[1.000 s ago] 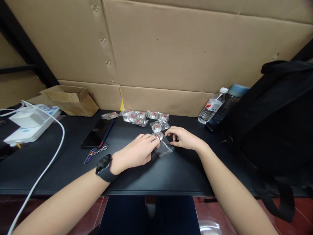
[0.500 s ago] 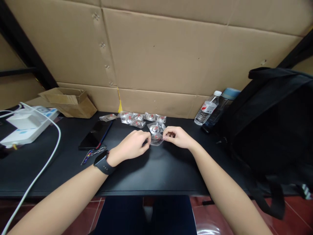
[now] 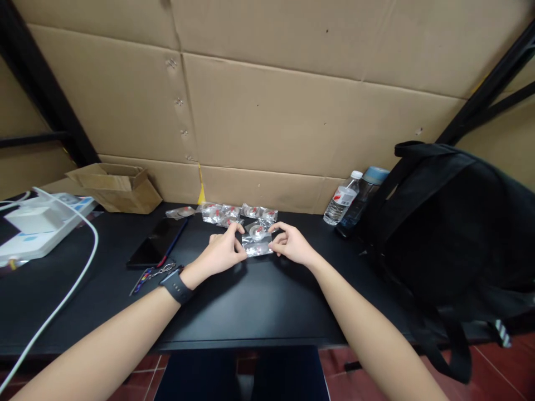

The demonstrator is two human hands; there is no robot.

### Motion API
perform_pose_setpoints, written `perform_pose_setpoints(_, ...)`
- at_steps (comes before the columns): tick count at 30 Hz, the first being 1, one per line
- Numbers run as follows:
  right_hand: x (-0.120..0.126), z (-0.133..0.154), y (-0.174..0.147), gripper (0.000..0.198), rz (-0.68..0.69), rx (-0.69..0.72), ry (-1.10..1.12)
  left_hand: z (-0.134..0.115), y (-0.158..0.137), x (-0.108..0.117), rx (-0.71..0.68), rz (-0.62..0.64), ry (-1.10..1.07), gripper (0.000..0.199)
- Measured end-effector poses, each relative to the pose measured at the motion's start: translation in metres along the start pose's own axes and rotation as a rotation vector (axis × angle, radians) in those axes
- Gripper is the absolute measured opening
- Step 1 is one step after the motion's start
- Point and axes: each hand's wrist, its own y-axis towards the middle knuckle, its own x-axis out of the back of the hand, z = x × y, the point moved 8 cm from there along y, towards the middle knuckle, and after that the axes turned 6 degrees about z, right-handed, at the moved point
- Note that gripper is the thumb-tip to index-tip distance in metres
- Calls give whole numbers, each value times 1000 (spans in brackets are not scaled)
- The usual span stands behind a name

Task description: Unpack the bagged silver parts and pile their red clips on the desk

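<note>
— On the flat black tabletop [image 3: 259, 312], near the centre: object in hand?

— Between the bare left hand [image 3: 223, 249] and the bare right hand [image 3: 292, 245], a shiny, clear plastic packet [image 3: 257, 249], contents blurred by glare. Directly behind, a second clear packet with a round silvery disc [image 3: 256, 231]; contact or overlap hard to tell. Farther back, along the brown cardboard panel [image 3: 267, 128], a row of similar clear packets with red marks [image 3: 252, 211].

— State of the fingers?

— On both hands, thumb and forefinger parted in an arc, thumb at the side edge of the shiny packet. Firm pinch or mere touch: impossible to tell.

— Change from half a second earlier?

— In the shiny packet: from a slack, curved outline to a flatter, straighter-edged spread. Meaning for the work, by judgement: control from both sides, and better alignment with the packet behind.
</note>
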Motion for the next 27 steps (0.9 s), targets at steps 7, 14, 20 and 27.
perform_pose_setpoints(7,-12,16,-3,30,81,134,-437,-2,-3,-12,-90,9,295,33)
perform_pose_setpoints(14,-17,22,-6,46,85,175,-612,0,-3,-21,-177,49,381,43)
perform_pose_setpoints(20,-18,32,-5,27,80,214,-530,7,1,-20,-159,33,357,33)
perform_pose_setpoints(27,-11,32,-7,29,59,156,-465,8,6,-21,-112,50,295,29)
